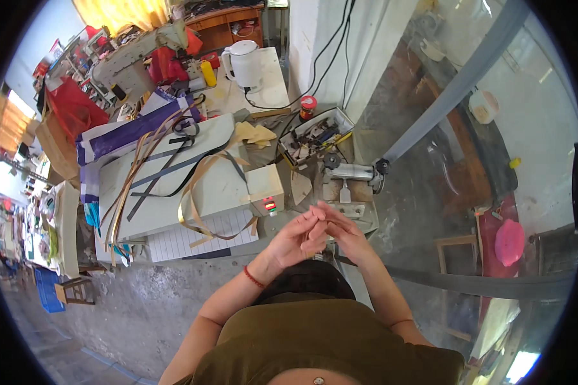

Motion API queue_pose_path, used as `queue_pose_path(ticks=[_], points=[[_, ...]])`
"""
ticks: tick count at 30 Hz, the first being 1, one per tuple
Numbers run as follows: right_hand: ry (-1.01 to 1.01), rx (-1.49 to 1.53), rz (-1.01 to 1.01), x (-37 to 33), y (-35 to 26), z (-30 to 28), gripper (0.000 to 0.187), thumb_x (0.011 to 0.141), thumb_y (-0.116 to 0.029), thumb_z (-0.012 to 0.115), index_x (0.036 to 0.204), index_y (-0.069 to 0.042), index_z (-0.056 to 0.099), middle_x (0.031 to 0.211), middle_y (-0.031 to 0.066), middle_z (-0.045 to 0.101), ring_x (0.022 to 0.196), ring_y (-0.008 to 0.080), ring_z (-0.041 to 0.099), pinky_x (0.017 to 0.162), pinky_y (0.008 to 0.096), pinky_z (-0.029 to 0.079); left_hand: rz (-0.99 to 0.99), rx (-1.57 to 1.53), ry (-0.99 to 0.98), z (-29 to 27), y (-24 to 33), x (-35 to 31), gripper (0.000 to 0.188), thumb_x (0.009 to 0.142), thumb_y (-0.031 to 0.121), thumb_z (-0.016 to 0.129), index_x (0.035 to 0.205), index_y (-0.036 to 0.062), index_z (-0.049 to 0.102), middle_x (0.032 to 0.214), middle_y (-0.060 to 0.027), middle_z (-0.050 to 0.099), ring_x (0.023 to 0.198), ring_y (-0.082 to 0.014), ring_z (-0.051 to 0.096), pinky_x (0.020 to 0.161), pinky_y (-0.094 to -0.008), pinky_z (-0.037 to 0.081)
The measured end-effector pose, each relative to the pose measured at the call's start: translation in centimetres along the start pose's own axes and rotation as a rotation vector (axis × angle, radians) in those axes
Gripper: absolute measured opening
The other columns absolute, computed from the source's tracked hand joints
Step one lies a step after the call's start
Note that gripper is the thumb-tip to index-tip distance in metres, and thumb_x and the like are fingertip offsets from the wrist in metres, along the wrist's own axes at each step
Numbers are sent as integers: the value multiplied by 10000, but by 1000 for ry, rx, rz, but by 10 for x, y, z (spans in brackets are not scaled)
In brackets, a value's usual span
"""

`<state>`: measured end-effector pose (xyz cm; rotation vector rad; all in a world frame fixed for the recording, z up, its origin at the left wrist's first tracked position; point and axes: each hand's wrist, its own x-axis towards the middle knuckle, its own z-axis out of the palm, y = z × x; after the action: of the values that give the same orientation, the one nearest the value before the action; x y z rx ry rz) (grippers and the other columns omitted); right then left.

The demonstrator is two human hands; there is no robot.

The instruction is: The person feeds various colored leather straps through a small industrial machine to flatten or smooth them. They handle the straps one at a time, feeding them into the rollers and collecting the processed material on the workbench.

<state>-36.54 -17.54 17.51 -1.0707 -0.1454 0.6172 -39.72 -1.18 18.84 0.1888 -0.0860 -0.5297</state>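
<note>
My left hand (295, 239) and my right hand (345, 232) meet in front of my chest, their fingertips pressed together. Both are closed. Whatever lies between the fingers is too small or too hidden to make out. Just beyond them stands a small bench machine with a metal roller (353, 171) and black knobs. To its left is a beige box (263, 182) with a red and green switch. Tan and dark strips (196, 183) drape over the grey table top (119, 186), left of my hands.
A tray of small tools (318, 136) and a red-lidded jar (307, 106) sit beyond the machine. A white kettle (244, 66) stands farther back, near a sewing machine (123, 70). Glass panels with a grey frame bar (459, 80) rise on the right. A wooden stool (76, 292) is at left.
</note>
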Motion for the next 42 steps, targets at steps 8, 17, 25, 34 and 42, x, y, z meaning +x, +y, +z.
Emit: queue_pose_path(ticks=[8, 17, 25, 34, 42], points=[[-166, -85, -272, 4, -27, -46, 200, 872, -32, 570, 1053, 13, 643, 1097, 116, 600, 970, 188, 595, 864, 305, 469, 18, -536, -167, -8, -54, 30, 226, 986, 212, 399, 1116, 66, 512, 755, 0, 485, 591, -101, 469, 575, -216, 391], [120, -236, -34, -38, -38, -100, 96, 839, -65, 649, 915, -11, 623, 840, 22, 627, 733, 79, 581, 640, 209, 463, 29, 379, 694, -143, -88, 103, 333, 869, 301, 623, 1086, 71, 520, 1050, -50, 574, 964, -184, 574, 748, -319, 472], [73, -180, 113, -41, -24, -126, 87, 830, -84, 655, 821, -35, 584, 767, 8, 612, 659, 110, 585, 643, 255, 476, 307, 465, 941, -164, -100, 154, 315, 874, 218, 633, 1024, -32, 511, 894, -79, 602, 692, -196, 653, 552, -260, 478], [108, -63, 396, -13, 13, -117, 215, 816, -257, 706, 744, -93, 586, 660, -27, 572, 540, 45, 508, 488, 186, 387, 465, 744, 801, -89, -132, 77, 477, 929, 42, 487, 1384, 59, 344, 1036, -111, 626, 917, -173, 613, 797, -291, 492], [151, -67, 341, -4, 6, -94, 242, 801, -252, 723, 704, -95, 566, 614, -36, 542, 495, 47, 485, 453, 194, 366, 520, 1043, 702, -67, -124, 58, 492, 933, -31, 416, 1408, 60, 330, 1153, -89, 568, 997, -121, 534, 877, -262, 432]])
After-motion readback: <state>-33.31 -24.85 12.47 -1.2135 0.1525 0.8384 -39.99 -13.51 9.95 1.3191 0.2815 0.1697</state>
